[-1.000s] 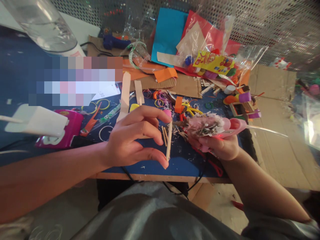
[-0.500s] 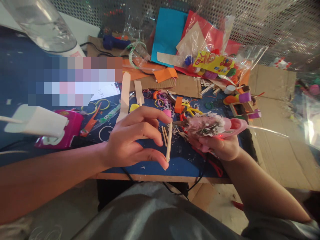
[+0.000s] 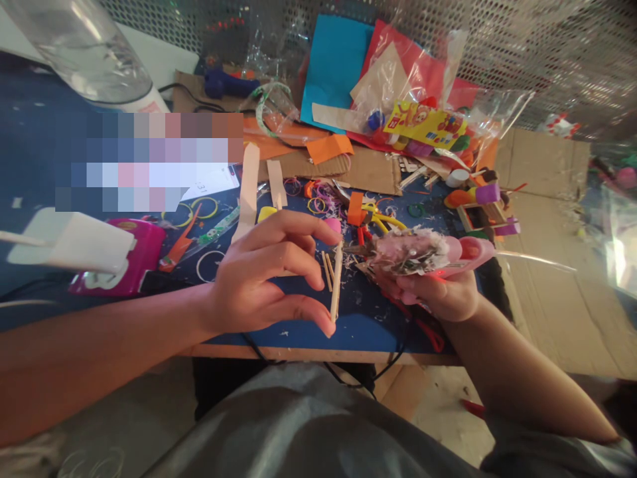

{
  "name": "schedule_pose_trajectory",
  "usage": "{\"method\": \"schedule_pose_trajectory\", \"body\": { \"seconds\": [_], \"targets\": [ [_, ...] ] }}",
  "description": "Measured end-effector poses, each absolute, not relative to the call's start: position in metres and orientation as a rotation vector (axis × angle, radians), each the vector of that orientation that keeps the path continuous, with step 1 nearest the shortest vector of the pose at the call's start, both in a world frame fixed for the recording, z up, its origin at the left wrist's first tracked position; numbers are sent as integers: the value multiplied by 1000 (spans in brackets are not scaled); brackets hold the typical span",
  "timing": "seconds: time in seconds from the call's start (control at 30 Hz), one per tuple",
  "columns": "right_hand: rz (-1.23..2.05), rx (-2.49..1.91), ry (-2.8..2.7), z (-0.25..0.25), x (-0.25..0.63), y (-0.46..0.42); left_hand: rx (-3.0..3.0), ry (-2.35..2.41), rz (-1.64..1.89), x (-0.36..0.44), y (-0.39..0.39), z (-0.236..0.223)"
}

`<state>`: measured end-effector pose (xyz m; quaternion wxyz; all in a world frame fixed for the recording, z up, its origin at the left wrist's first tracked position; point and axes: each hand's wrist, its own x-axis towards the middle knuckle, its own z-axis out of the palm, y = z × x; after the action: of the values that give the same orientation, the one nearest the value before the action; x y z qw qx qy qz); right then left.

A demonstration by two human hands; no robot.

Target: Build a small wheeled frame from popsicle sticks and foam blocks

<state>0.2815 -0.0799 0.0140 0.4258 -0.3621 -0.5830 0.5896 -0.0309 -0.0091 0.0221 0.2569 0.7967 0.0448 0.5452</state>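
Now, left hand (image 3: 271, 282): pinches wooden stick (image 3: 336, 285) by its ends, axis near-to-far.
Right hand (image 3: 445, 292): grips glue gun (image 3: 423, 251), nozzle (image 3: 360, 250) pointing left toward stick's far end.

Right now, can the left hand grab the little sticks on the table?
Probably not: the left hand is pinching another stick between thumb and finger, though the little sticks look close.

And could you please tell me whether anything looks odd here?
Yes, the pink glue gun in the right hand looks dirty, its front caked with greyish residue; pale scraps litter the blue tabletop.
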Motion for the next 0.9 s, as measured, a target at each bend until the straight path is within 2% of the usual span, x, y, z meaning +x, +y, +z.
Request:
{"method": "schedule_pose_trajectory", "body": {
  "seconds": [0.2, 0.47, 0.9],
  "targets": [
    [1376, -878, -1500, 20, 274, -81, 2147, 142, 1474, -30, -10, 23],
    [1421, -731, -1460, 19, 270, -80, 2194, 93, 1463, -32, -7, 27],
    [1373, -743, -1605, 28, 270, -78, 2184, 61, 1490, -30, -6, 25]
  ]
}}
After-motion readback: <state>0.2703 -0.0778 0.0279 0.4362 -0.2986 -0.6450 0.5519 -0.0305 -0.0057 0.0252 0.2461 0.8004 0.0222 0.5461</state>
